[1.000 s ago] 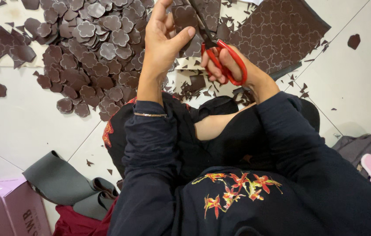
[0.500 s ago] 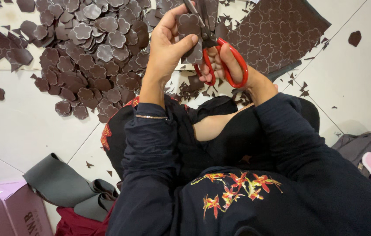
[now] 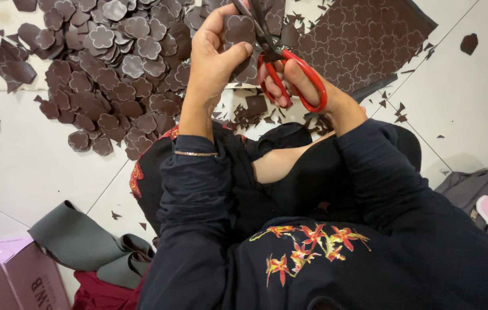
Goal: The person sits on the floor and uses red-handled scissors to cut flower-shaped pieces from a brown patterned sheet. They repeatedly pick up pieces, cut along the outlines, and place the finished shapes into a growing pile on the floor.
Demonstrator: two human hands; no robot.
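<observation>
My left hand [image 3: 212,60] pinches a dark brown flower-shaped leather piece [image 3: 238,31] between thumb and fingers. My right hand [image 3: 307,86] grips red-handled scissors [image 3: 290,74], fingers through the loops; the dark blades [image 3: 255,23] run up beside the held piece and cut at its edge. Both hands are raised over my lap, close together near the top of the view.
A large heap of cut brown flower shapes [image 3: 106,69] lies on the white tiled floor at left. A brown sheet stamped with flower outlines [image 3: 364,46] lies at top right, with small offcuts [image 3: 249,112] below the hands. Grey rolled material [image 3: 83,247] and a pink box [image 3: 2,275] sit at bottom left.
Both hands have drawn closer to me and lower in view. The left hand has turned the flower piece against the blades as the scissors cut around it.
</observation>
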